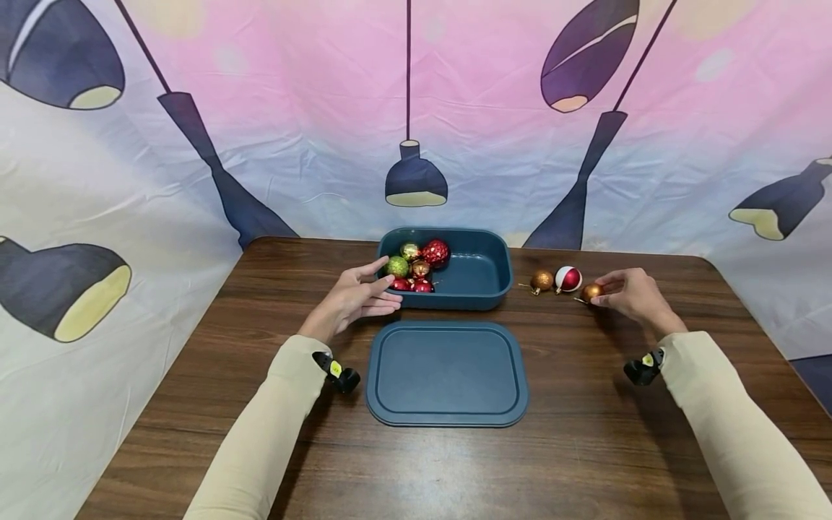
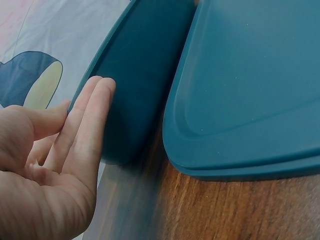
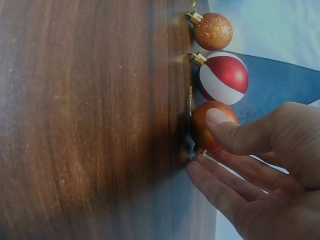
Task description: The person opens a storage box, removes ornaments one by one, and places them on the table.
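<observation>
My left hand [image 1: 356, 295] rests at the left end of the deep blue-green box [image 1: 481, 300], its fingers straight along the wall; the left wrist view shows this hand [image 2: 65, 155] from the palm side. Inside the box, at its left, lie several Christmas balls, among them a green glitter ball [image 1: 397, 267] and a red one [image 1: 436, 253]. To the right of the box, my right hand [image 1: 633, 295] pinches an orange Christmas ball [image 3: 202, 127] between thumb and fingers, at the tabletop. Beside it are a red-and-white ball [image 3: 225, 77] and an orange glitter ball [image 3: 214, 32].
A flat blue-green lid [image 1: 448, 374] lies on the wooden table [image 1: 442, 469] in front of the box. Behind the table hangs a printed cloth [image 1: 325, 173] with lamp drawings, close to the box's back side.
</observation>
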`<state>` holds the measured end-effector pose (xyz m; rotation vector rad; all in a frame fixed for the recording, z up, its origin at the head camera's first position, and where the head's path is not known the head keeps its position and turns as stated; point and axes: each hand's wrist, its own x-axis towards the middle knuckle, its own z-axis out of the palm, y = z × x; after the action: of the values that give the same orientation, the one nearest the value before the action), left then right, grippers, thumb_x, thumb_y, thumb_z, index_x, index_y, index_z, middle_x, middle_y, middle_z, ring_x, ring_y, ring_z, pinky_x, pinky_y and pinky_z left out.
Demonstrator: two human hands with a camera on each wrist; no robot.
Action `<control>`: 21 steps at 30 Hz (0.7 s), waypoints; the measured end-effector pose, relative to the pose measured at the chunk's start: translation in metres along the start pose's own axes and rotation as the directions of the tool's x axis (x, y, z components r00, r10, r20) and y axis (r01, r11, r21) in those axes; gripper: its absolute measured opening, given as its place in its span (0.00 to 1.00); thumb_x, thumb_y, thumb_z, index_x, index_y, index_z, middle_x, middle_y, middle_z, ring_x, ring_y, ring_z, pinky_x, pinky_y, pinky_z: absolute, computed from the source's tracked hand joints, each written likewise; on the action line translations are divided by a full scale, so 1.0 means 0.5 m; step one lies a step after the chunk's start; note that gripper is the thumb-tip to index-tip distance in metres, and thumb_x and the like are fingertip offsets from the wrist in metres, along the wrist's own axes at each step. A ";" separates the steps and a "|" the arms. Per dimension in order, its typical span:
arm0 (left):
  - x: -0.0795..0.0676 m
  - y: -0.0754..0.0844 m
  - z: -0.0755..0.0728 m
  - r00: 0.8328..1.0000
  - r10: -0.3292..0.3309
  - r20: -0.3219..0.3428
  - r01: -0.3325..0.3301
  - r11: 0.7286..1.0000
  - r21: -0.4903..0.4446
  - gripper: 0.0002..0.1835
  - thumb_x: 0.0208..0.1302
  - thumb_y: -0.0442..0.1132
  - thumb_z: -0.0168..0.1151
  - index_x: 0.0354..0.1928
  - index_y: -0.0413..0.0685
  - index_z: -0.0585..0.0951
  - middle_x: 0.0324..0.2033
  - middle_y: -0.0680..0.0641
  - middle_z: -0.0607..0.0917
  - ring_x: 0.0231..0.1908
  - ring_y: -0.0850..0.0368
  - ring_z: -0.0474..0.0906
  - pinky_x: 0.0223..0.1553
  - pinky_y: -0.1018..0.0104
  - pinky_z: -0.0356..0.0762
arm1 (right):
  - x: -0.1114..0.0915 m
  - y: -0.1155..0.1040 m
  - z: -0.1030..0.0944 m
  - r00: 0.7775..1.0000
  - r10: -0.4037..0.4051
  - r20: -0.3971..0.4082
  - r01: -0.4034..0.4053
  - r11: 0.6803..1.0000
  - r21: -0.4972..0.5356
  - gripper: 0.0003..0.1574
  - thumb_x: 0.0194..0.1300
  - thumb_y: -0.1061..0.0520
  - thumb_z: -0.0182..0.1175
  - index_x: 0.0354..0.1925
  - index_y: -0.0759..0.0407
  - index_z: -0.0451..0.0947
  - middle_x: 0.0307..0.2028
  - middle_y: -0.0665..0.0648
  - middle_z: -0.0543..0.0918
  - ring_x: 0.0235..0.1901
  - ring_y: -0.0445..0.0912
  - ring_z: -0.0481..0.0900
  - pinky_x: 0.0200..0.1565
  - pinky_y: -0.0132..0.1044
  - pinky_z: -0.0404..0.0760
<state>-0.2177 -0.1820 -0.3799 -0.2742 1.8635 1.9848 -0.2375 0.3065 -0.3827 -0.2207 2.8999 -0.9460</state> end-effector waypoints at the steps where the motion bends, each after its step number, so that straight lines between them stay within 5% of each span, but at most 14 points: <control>1: 0.000 0.000 0.000 1.000 0.000 0.002 0.000 1.000 0.001 0.35 0.75 0.43 0.60 0.79 0.70 0.60 0.46 0.33 0.87 0.42 0.46 0.89 0.49 0.54 0.86 | 0.001 0.001 0.000 1.000 0.002 -0.006 -0.002 1.000 0.002 0.26 0.63 0.61 0.72 0.54 0.78 0.79 0.47 0.75 0.84 0.39 0.59 0.86 0.34 0.35 0.80; 16: -0.001 0.000 0.002 1.000 0.004 0.002 -0.004 1.000 0.007 0.35 0.75 0.43 0.60 0.79 0.70 0.60 0.47 0.32 0.87 0.44 0.44 0.88 0.50 0.53 0.86 | 0.002 0.005 -0.005 0.999 0.029 -0.023 -0.029 0.999 0.015 0.29 0.62 0.59 0.73 0.56 0.76 0.78 0.48 0.75 0.84 0.37 0.53 0.87 0.34 0.32 0.78; 21: -0.001 0.001 0.002 1.000 0.004 0.004 -0.004 1.000 0.007 0.35 0.75 0.43 0.60 0.78 0.70 0.60 0.47 0.32 0.87 0.44 0.44 0.88 0.50 0.53 0.86 | -0.003 0.000 -0.016 0.999 0.052 -0.005 -0.052 0.998 0.027 0.31 0.65 0.58 0.71 0.59 0.76 0.76 0.54 0.77 0.80 0.48 0.65 0.83 0.45 0.51 0.84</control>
<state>-0.2174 -0.1812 -0.3792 -0.2641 1.8697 1.9797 -0.2373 0.3113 -0.3761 -0.1406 2.8815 -0.9776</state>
